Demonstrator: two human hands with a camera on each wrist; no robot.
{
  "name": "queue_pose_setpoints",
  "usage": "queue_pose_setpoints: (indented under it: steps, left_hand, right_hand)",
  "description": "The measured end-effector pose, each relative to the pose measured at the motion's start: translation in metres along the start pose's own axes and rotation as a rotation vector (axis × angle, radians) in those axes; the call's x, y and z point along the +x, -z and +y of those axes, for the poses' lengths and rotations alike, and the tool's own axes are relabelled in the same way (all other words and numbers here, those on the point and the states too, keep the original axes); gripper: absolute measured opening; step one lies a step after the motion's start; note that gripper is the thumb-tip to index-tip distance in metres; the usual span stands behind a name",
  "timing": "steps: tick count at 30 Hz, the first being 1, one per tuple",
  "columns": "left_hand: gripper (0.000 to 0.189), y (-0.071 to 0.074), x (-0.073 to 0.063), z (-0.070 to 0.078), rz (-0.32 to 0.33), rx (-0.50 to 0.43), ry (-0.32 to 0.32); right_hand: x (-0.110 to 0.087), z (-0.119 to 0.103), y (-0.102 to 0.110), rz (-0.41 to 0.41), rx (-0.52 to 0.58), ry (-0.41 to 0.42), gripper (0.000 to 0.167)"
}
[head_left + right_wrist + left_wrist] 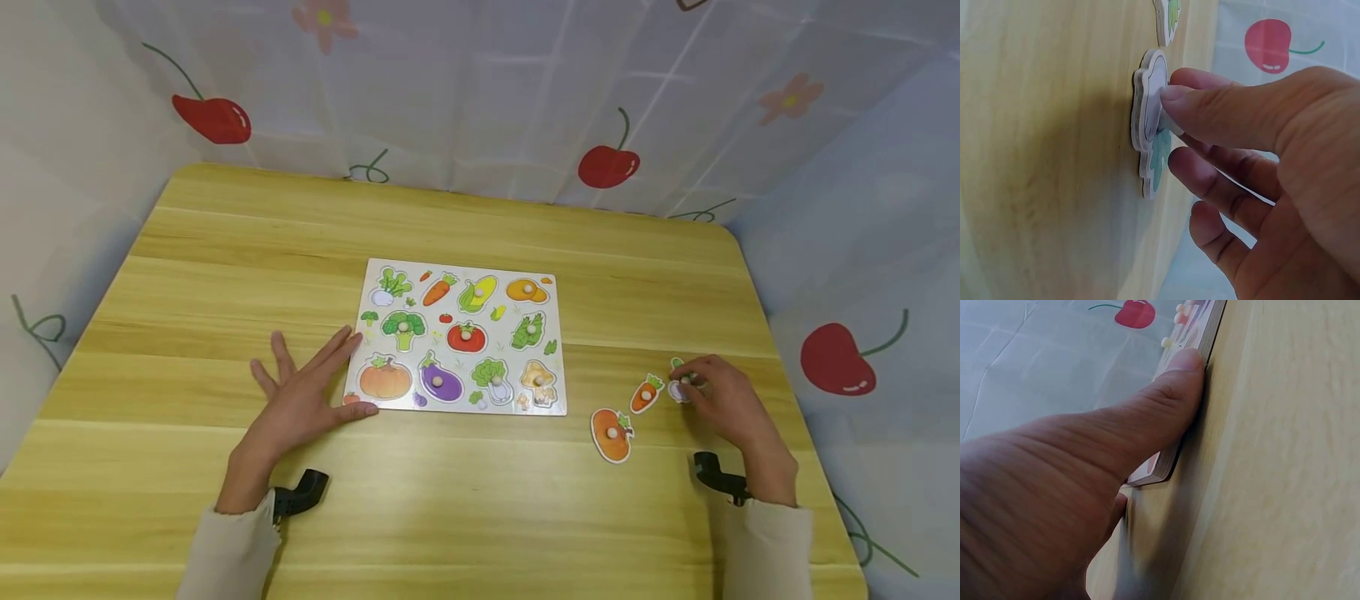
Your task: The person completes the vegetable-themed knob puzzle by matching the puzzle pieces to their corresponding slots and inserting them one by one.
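Note:
My right hand pinches the small knob of a turnip puzzle piece between thumb and forefinger. That piece is at the table's right side, standing close over the wood in the right wrist view, its other fingers loosely bent. My left hand spreads over the lower left corner of the vegetable puzzle board, thumb along its front edge and fingertips at its left edge. Knobbed pieces such as the tomato and eggplant sit in the board. The turnip, carrot and pumpkin pictures there show no knobs.
Between the board and my right hand lie a carrot piece and a pumpkin piece, both knob up. A wooden table bears everything. Curtains with cherry prints hang behind it and at the sides.

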State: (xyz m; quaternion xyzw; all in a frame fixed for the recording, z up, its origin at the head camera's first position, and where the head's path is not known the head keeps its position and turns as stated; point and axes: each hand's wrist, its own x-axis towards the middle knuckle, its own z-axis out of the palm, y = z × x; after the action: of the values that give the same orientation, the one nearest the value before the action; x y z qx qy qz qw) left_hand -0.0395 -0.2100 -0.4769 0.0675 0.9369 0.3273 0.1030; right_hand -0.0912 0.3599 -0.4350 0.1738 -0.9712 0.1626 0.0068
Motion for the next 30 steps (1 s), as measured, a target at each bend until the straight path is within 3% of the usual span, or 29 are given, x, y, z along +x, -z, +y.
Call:
queue_pose_setpoints:
  steps: [23, 30]
  left_hand:
    - [0.103, 0.0001, -0.0005, 0.0014, 0.0, -0.009, 0.004]
    - [0.103, 0.0004, -0.0003, 0.0017, 0.001, -0.007, 0.002]
  right_hand:
    - [-0.0024, 0.0058, -0.001, 0.036, -0.027, -0.042, 0.015]
    - [0.0033, 0.0052, -0.0009, 0.058, -0.034, 0.002, 0.013]
